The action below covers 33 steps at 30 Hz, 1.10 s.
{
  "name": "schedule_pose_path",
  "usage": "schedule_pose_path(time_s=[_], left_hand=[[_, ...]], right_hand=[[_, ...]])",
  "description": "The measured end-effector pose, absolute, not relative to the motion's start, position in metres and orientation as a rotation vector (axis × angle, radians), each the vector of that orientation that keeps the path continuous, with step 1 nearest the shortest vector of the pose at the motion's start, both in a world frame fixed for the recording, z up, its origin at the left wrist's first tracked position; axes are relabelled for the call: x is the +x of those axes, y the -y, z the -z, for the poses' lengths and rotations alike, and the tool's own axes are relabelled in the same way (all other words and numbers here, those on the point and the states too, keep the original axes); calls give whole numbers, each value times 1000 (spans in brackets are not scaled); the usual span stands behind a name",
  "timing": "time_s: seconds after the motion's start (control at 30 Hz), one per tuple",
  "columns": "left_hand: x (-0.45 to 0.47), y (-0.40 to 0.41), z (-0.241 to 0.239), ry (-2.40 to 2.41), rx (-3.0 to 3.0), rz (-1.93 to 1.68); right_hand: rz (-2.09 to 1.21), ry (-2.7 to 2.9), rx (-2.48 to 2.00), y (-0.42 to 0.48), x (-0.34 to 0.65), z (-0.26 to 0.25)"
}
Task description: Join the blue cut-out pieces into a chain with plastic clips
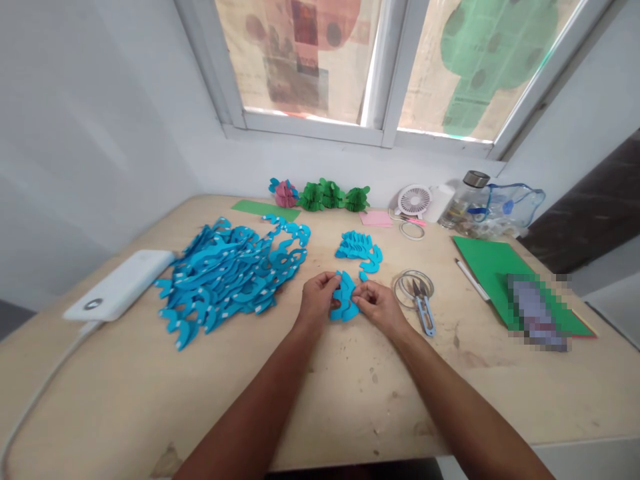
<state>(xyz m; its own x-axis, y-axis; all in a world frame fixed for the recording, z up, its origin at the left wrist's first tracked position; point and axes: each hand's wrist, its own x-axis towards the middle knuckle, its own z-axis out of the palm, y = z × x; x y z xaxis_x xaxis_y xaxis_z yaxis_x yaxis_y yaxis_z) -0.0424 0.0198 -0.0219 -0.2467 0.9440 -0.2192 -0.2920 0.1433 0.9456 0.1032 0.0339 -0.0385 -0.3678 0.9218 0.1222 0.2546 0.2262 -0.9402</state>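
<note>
Between my two hands is a blue paper cutout made of curved pieces, just above the table. My left hand pinches its left side. At the cutout's right edge, my right hand has thumb and forefinger closed on the paper. Just beyond my hands lies a small row of folded blue paper pieces. To the left spreads a large heap of blue curved paper strips with small white patches on them. Thread snips rest over metal rings right of my right hand.
A white power bank with a cable lies at the left. Green and pink paper flowers line the wall. A small fan, a glass bottle and a clear pouch stand back right. Green sheets and a white pen lie right.
</note>
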Motion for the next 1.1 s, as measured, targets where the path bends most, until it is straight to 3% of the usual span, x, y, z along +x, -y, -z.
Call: schedule_pose_path(time_s=[1.1], left_hand=[[-43,-18,17,-1392,805,-1375]], right_hand=[[-1133,1802,-1100,-31,102,43]])
